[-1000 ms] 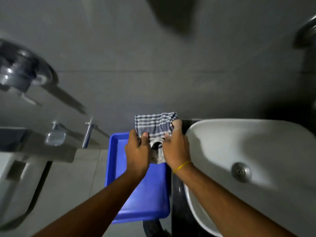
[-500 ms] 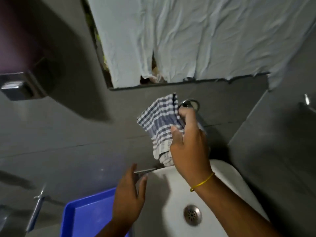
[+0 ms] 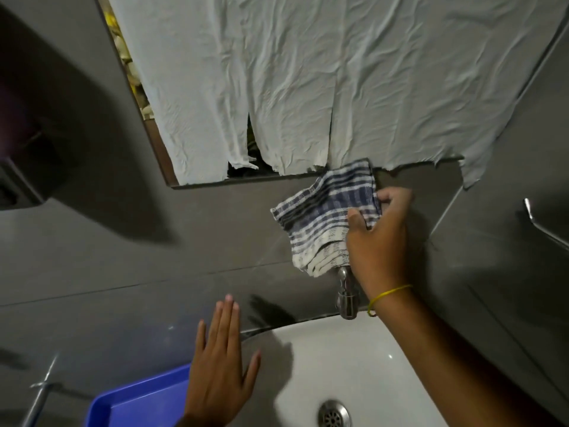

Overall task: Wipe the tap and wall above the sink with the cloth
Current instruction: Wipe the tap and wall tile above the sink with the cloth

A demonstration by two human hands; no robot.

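My right hand (image 3: 380,241) grips a blue-and-white checked cloth (image 3: 323,217) and presses it against the grey tiled wall (image 3: 154,272) just under the mirror's lower edge. The cloth covers the top of the chrome tap (image 3: 347,298); only the tap's spout shows below it, over the white sink (image 3: 354,365). My left hand (image 3: 220,365) is flat and open, fingers spread, resting on the wall by the sink's left rim. A yellow band circles my right wrist.
A mirror covered with crumpled white paper (image 3: 308,87) hangs above. A blue tray (image 3: 138,405) sits left of the sink, with a metal lever (image 3: 40,396) further left. The sink drain (image 3: 334,414) is at the bottom. A side wall (image 3: 508,241) closes in on the right.
My right hand has carried the cloth up from the tray to the tap and wall, now higher near the mirror edge. My left hand let go of the cloth and laid flat by the sink.
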